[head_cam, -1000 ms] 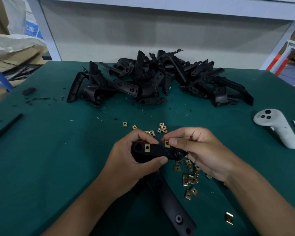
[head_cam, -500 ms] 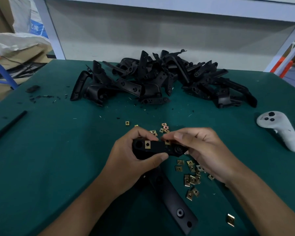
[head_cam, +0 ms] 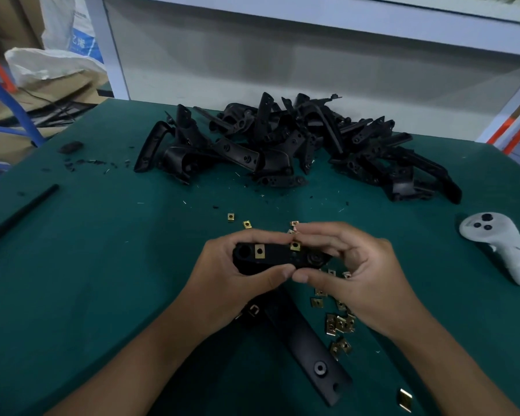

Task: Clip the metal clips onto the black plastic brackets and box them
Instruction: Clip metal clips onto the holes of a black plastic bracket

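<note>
My left hand [head_cam: 234,283] grips the upper end of a long black plastic bracket [head_cam: 278,256], whose lower arm [head_cam: 309,352] lies on the green table. One brass metal clip [head_cam: 259,251] sits on the bracket's face. A second metal clip [head_cam: 295,245] sits at the bracket's top edge, under the fingertips of my right hand [head_cam: 357,271]. My right thumb presses the bracket from below, next to my left thumb. Loose brass clips [head_cam: 339,322] lie scattered under and beside my right hand.
A big pile of black brackets [head_cam: 285,145] fills the far middle of the green table [head_cam: 102,265]. A white hand controller [head_cam: 502,244] lies at the right. A black rod [head_cam: 18,217] lies at the left edge. Bags and cardboard stand beyond the table's far left.
My right thumb has come round under the bracket to meet my left thumb. The second clip now sits lower on the bracket's top edge. The camera has shifted slightly.
</note>
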Demonstrator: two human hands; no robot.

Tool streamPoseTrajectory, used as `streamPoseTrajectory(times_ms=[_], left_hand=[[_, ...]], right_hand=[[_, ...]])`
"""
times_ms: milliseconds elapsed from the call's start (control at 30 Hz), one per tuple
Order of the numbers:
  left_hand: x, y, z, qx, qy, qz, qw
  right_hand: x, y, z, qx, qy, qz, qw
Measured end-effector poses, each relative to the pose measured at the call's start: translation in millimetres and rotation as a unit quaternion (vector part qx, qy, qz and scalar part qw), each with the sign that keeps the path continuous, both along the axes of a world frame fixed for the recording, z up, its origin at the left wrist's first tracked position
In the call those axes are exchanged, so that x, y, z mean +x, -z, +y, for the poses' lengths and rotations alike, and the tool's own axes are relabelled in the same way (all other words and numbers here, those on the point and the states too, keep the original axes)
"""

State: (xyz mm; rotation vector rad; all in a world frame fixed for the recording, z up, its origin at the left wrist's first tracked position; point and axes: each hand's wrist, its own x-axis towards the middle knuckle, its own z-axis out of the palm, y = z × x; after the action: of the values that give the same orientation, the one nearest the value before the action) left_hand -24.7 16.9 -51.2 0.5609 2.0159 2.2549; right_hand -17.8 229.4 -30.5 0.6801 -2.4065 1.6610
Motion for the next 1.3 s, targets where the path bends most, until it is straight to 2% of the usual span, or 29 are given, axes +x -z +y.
streamPoseTrajectory(times_ms=[133, 333, 467, 600, 767, 1033, 1300], left_hand=[[0.8, -1.3, 0.6, 0.006, -0.003, -0.008, 1.000], [1.2, -3.7, 2.2, 0.026, -0.011, -0.012, 1.000], [1.3, -4.6, 0.3, 0.000, -0.017, -0.015, 1.000], [-0.4, -4.7, 1.3, 0.035, -0.004, -0.048, 0.998], [-1.3, -4.3, -0.5, 0.061, 0.017, -0.069, 0.996], [-1.4, -5.7, -2.8, 0.014, 0.025, -0.091, 0.995], [0.6, -6.3, -1.1, -0.024, 0.007, -0.066, 0.997]], right_hand=[[-0.6, 1.9, -1.3, 0.005, 0.023, 0.024, 0.999], [-1.5, 3.5, -4.8, -0.035, 0.014, -0.071, 0.997], [-0.6, 4.4, -5.9, -0.031, 0.022, -0.097, 0.995], [-3.7, 6.6, -7.0, -0.036, 0.000, -0.112, 0.993], [-3.0, 5.1, -3.5, -0.006, 0.016, -0.086, 0.996], [-2.8, 7.2, -1.7, 0.087, 0.052, 0.000, 0.995], [-3.8, 6.9, -1.8, 0.110, 0.037, 0.007, 0.993]])
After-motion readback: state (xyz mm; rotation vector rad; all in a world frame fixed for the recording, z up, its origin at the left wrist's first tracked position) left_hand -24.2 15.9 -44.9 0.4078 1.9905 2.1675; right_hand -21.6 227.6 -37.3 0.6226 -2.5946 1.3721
